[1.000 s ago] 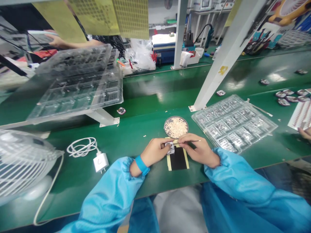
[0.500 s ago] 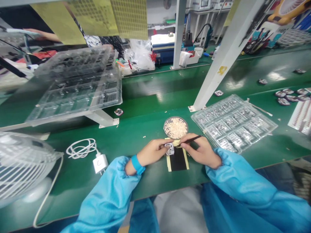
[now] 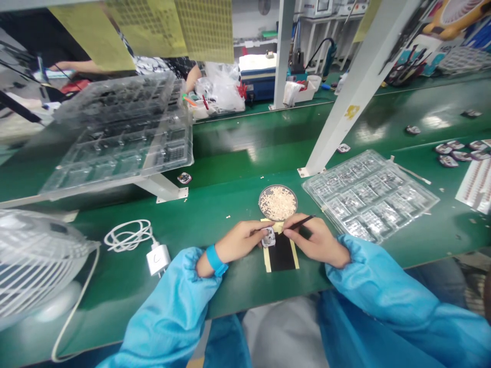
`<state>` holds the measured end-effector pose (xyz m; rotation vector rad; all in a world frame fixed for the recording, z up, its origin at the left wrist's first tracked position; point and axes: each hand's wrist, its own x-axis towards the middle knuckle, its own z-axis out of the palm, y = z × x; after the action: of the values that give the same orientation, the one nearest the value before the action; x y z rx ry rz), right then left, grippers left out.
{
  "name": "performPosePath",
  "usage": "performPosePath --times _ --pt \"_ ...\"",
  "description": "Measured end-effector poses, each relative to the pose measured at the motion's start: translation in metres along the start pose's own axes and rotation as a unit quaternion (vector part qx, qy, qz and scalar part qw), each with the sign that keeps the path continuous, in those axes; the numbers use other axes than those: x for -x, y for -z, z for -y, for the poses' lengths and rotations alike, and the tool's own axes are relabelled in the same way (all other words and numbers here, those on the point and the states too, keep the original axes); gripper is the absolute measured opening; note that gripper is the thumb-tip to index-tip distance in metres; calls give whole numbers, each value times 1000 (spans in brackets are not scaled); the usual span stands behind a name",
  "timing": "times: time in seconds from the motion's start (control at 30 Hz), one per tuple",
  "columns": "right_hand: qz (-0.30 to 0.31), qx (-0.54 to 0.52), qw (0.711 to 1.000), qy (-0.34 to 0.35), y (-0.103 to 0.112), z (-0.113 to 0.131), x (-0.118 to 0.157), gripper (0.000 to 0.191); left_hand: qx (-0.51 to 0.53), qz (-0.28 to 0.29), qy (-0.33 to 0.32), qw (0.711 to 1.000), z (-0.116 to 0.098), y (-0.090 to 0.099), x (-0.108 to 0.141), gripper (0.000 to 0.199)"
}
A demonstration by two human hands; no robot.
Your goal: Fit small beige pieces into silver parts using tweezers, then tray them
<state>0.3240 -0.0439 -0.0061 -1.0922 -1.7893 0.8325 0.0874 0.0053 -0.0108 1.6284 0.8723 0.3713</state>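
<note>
My left hand (image 3: 243, 240) grips a small whitish square device housing (image 3: 269, 237) with rounded corners, holding it over the upper left of a black mat (image 3: 283, 254) edged with yellow tape. Dark tweezers (image 3: 301, 223) are pinched in my right hand (image 3: 312, 240), their tips close to the housing's right side. Whether the tips hold anything is too small to tell. Just beyond both hands sits a round dish (image 3: 277, 202) filled with tiny cream-coloured and dark pieces.
Right of my hands lies a clear compartment tray (image 3: 370, 195) with parts in it. A white charger (image 3: 158, 258) with coiled cable and a fan (image 3: 38, 260) stand left. Stacked clear trays (image 3: 126, 133) rest on a raised shelf. A slanted white post (image 3: 345, 102) rises behind.
My right hand and the tweezers have shifted slightly, the tweezers lying a little further left. Beyond the shelf, a co-worker's arm has moved into view. A small device on the far strip has slid slightly left.
</note>
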Motion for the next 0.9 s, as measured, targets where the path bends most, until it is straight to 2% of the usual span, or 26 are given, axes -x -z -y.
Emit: performPosePath --times 0.3,0.63,0.8,0.9 --pt "11 -25 1000 -6 -2 -2 0 7 12 -3 14 1000 -1 0 0 47" --pt "27 -111 993 -20 5 0 0 6 0 -5 15 1000 -4 1 -1 44" --pt "-1 -93 996 4 4 -1 0 5 3 -1 8 1000 -2 1 -1 45" --pt "7 -70 997 7 3 -3 1 7 7 0 11 1000 -1 1 -1 45"
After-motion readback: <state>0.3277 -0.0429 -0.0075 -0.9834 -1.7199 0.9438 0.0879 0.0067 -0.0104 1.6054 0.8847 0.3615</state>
